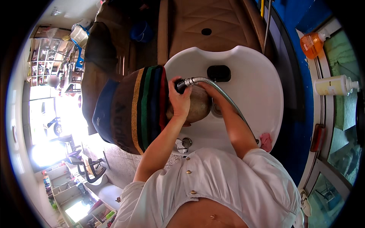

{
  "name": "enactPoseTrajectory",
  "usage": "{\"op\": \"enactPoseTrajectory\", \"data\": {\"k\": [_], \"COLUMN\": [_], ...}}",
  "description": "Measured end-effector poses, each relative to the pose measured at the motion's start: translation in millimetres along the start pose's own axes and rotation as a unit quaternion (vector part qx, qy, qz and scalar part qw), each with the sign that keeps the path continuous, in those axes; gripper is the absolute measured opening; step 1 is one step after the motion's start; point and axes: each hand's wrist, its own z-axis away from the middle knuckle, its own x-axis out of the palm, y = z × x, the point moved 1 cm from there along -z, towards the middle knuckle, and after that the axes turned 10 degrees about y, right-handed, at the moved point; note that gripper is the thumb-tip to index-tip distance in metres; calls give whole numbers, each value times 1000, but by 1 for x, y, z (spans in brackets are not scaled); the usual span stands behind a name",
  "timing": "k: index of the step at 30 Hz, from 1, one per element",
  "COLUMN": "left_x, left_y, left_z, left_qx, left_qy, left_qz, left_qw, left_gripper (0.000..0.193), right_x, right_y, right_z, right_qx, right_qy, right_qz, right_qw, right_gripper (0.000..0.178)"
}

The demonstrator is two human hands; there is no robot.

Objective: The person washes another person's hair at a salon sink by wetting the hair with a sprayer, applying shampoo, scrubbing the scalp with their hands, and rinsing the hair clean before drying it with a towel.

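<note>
One black sprayer (180, 86), clamped in left hand (180, 102); one reclining person's head (200, 109), lying over white basin (258, 95), right hand (209, 91) against its far side (fingers partly hidden, grip impossible to tell). Apparently mid-rinse; next, probably calling for steady aim.

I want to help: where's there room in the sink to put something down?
The glossy white rounded basin is bare between the ribbed silver hose and its right rim, beyond the crumpled pink cloth. Its left is crowded: left hand, right hand, black shower head, lying person's head.
</note>
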Motion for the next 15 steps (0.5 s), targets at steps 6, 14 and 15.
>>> {"op": "enactPoseTrajectory", "data": {"k": [6,14,15], "left_x": [-5,-7,-8], "left_y": [1,1,1], "left_z": [1,4,1], "left_qx": [4,-8,-14], "left_qy": [3,12,15], "left_qz": [-19,-2,9], "left_qw": [1000,1000,1000], "left_gripper": [42,40,39], "right_x": [7,12,16], "right_y": [-63,-79,-83], "right_z": [28,25,17], "right_qx": [-84,-254,-261], "right_qy": [-107,-147,-152], "right_qz": [74,289,317], "right_qw": [988,911,899], "right_gripper": [25,22,22]}}
